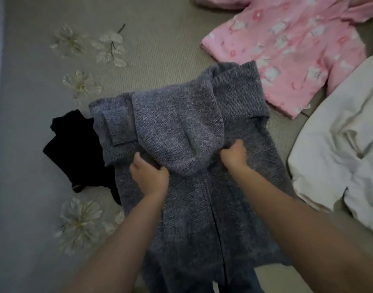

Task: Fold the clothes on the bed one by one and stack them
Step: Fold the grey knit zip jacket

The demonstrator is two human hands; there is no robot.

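Here the left hand [148, 177] has its fingers curled into the grey knitted fabric at the lower left edge of the hood [177, 132], and the thumb side presses against the rounded hem of the hood. The right hand [234, 154] pinches the fabric at the lower right edge of the same hood, with the fingers closed tight on a fold of it. Both hands hold the hood, which is laid down over the chest of the grey knitted hoodie [202, 197].

The hoodie lies flat on the bed [160, 39], in the middle of the view, with its front side up and a zip line running down the centre toward the person. One sleeve is folded across at the upper left, its cuff [120, 132] just beside the hood. Another part of the grey knit is folded at the upper right, near the pink garment.

A black garment [75, 149] lies crumpled to the left of the hoodie and touches its edge. A pink garment with white printed figures [287, 49] is spread at the upper right, just beside the hoodie. A white garment [340, 144] lies wrinkled at the right edge. The bed cover is beige with pale printed flowers [80, 225] on the left side.
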